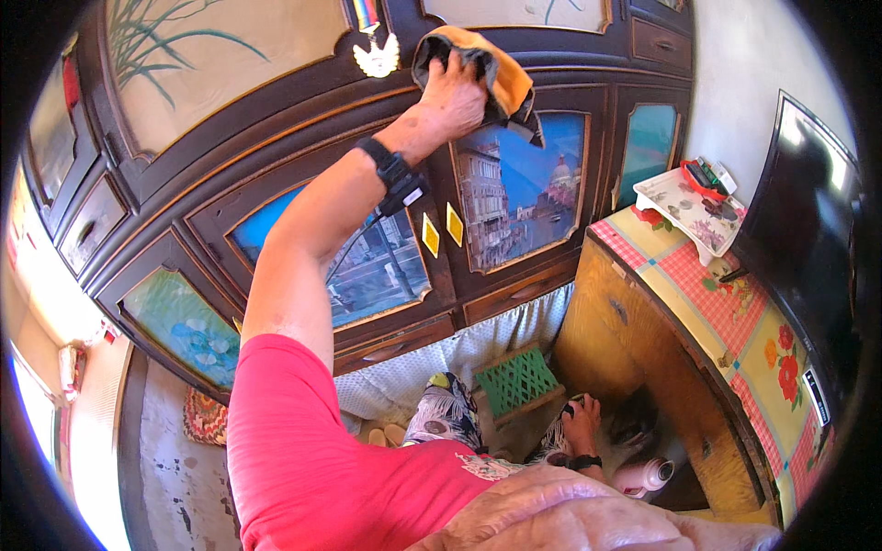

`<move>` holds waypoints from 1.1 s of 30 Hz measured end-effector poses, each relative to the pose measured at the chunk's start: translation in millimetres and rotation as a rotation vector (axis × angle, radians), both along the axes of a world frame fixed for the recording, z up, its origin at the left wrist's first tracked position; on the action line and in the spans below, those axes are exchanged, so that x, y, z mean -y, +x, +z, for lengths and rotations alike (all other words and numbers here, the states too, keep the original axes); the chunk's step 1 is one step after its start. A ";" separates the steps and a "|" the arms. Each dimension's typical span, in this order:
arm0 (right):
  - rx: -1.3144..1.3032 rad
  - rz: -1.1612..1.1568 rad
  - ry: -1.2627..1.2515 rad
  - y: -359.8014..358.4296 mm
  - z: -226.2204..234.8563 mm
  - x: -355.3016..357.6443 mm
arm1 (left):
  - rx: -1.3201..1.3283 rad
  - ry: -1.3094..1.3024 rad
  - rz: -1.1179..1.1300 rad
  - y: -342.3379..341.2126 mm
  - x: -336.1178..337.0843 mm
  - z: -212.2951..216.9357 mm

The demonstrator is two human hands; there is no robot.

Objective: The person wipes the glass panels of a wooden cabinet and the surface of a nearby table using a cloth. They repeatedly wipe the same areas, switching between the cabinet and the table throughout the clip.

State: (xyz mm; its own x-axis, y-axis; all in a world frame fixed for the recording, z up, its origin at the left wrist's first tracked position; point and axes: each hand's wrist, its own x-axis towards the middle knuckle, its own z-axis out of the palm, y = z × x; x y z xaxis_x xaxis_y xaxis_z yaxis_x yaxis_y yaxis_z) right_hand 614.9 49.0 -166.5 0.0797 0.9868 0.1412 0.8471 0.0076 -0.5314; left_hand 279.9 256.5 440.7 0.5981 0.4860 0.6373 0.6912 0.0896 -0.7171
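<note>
Nearest, at five o'clock, the right hand (582,424) is hanging low by the knee, fingers curled around something small and dark; what it is I cannot tell. A green lattice plastic stool (517,379) is sitting just beside it. Farther, at twelve o'clock, the left hand (452,95) is pressing a soft orange-and-grey cloth (496,78) flat against the dark glossy carved wooden cabinet (276,138), palm spread over the bunched fabric. Firm, even pressure along the raised mouldings would be serving the wiping best.
</note>
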 end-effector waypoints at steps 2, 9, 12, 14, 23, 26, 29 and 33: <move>0.030 -0.015 -0.023 0.2 2.5 4.1 | 0.002 -0.029 -0.040 -20.3 18.3 -6.1; 0.062 -0.009 -0.039 3.0 3.4 12.3 | -0.012 -0.033 0.042 -91.8 83.6 -33.9; 0.051 0.025 -0.008 9.0 -2.2 12.1 | 0.094 -0.085 0.082 -116.7 110.1 -41.1; 0.051 0.033 0.017 11.6 -5.7 10.9 | 0.083 -0.110 0.233 -134.4 126.6 -45.3; 0.075 -0.007 -0.006 7.2 1.2 13.4 | 0.146 0.032 0.200 -205.6 166.2 -54.0; 0.074 -0.001 -0.005 4.3 5.3 14.7 | 0.152 0.054 0.147 -228.4 174.5 -53.1; 0.076 0.006 0.025 2.2 5.9 14.0 | 0.215 0.102 0.176 -252.1 185.6 -50.6; 0.077 -0.032 -0.026 1.7 2.5 9.2 | 0.218 0.208 0.186 -285.2 208.5 -24.5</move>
State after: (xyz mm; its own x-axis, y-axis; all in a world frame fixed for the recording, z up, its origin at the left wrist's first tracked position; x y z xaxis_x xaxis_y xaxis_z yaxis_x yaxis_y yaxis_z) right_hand 616.6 39.8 -164.0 0.1008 0.9873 0.1225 0.8851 -0.0327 -0.4643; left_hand -5.3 48.0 416.2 0.3508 0.4200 0.8370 0.7839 0.3572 -0.5078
